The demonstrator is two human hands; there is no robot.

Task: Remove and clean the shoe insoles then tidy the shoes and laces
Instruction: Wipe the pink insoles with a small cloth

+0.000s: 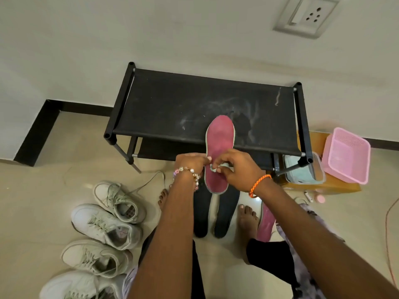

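Note:
A pink insole (219,139) with a pale edge is held up in front of the black shoe rack (164,104). My left hand (190,161) grips its left edge near the middle. My right hand (235,169) pinches a small pale green cloth (218,168) against the insole's pink face. Two dark insoles (224,212) lie side by side on the floor between my bare feet. A second pink insole (266,223) lies by my right foot. Several white sneakers (105,225) with pale laces stand in a row at the lower left.
A pink plastic basket (347,156) and a clear lidded box (302,171) sit on a wooden board right of the rack. Small items lie on the floor near them. A red cable (388,234) runs along the right edge. A wall socket (306,16) is above.

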